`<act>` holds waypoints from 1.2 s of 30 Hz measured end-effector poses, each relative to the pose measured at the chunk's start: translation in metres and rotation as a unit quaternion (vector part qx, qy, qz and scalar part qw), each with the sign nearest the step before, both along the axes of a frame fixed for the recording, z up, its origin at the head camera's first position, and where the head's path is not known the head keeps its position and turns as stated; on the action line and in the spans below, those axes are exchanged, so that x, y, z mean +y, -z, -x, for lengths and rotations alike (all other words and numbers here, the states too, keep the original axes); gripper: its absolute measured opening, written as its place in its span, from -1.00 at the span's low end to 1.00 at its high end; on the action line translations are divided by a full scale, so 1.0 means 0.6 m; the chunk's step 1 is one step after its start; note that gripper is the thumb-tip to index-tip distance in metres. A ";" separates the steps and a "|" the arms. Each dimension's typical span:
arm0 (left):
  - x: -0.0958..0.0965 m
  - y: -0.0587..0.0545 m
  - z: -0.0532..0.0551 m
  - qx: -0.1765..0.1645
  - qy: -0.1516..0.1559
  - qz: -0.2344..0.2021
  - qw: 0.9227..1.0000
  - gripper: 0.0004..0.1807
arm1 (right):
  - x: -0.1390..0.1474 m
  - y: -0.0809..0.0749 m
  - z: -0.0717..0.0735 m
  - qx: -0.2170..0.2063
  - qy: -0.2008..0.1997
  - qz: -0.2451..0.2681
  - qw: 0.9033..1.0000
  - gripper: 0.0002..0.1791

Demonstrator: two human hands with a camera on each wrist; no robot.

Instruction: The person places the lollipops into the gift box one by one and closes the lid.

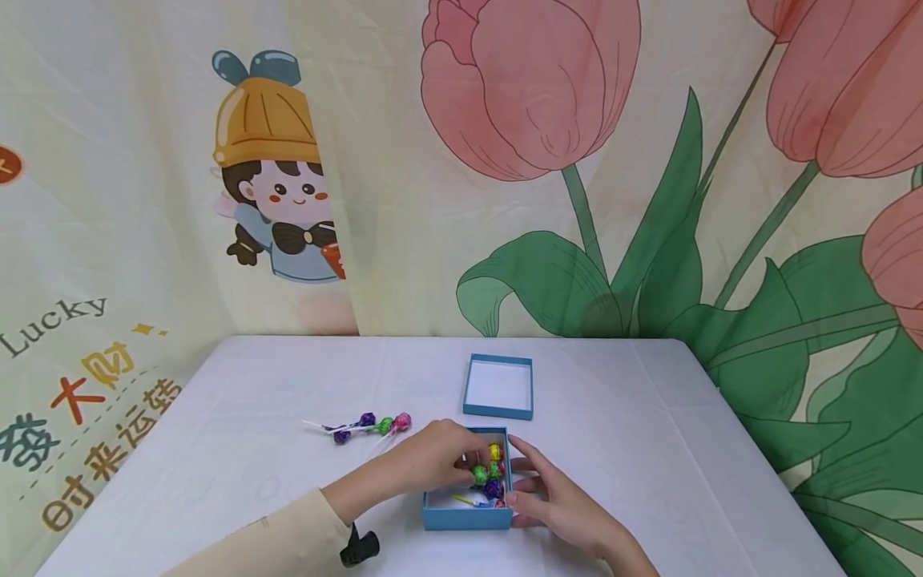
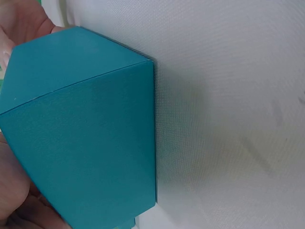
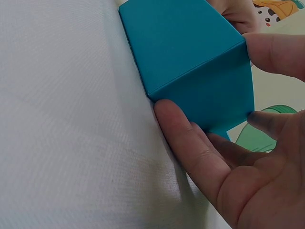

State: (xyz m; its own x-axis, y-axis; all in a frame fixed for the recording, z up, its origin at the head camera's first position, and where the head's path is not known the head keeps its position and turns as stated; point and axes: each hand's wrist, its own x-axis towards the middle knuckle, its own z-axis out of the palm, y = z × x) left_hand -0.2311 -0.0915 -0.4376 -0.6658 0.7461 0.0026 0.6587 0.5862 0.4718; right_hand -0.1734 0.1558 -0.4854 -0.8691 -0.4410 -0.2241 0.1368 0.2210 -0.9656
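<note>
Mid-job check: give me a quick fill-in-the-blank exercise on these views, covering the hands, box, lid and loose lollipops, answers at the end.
1. The left hand reaches into the box, on a table whose surface is coloured ____.
2. The right hand touches the box's ____ side.
3. As the person faces the table, the loose lollipops lie to the ____ of the box.
4. The lid lies with its inside facing ____.
Missing words: white; right; left; up.

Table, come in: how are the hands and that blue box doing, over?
Left hand in the blue box among lollipops, grip unclear. Right hand against the box's right wall. Loose lollipops on table, left. No obstruction seen.
</note>
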 end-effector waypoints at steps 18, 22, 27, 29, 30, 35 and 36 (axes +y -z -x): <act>0.001 -0.002 -0.004 0.010 -0.003 0.011 1.000 -0.83 | -0.001 -0.003 -0.001 -0.002 -0.001 -0.003 1.000 -0.05; 0.000 -0.002 -0.004 0.016 -0.001 0.013 1.000 -0.82 | -0.001 -0.002 0.000 -0.004 -0.001 -0.005 1.000 -0.05; 0.001 -0.001 -0.004 0.021 -0.001 0.019 1.000 -0.83 | 0.000 0.002 0.003 -0.005 -0.001 -0.007 1.000 -0.04; 0.002 -0.003 -0.006 0.022 0.003 0.019 1.000 -0.84 | 0.000 0.002 0.003 -0.005 -0.003 -0.004 1.000 -0.05; 0.002 -0.004 -0.007 0.022 0.006 0.020 1.000 -0.85 | 0.000 0.002 0.003 -0.005 -0.003 -0.003 1.000 -0.05; 0.002 -0.006 -0.009 0.023 0.014 0.021 0.999 -0.86 | 0.000 0.002 0.002 -0.005 -0.005 -0.002 1.000 -0.05; 0.002 -0.006 -0.009 0.024 0.013 0.021 0.999 -0.85 | 0.000 0.002 0.003 -0.004 -0.005 -0.003 1.000 -0.05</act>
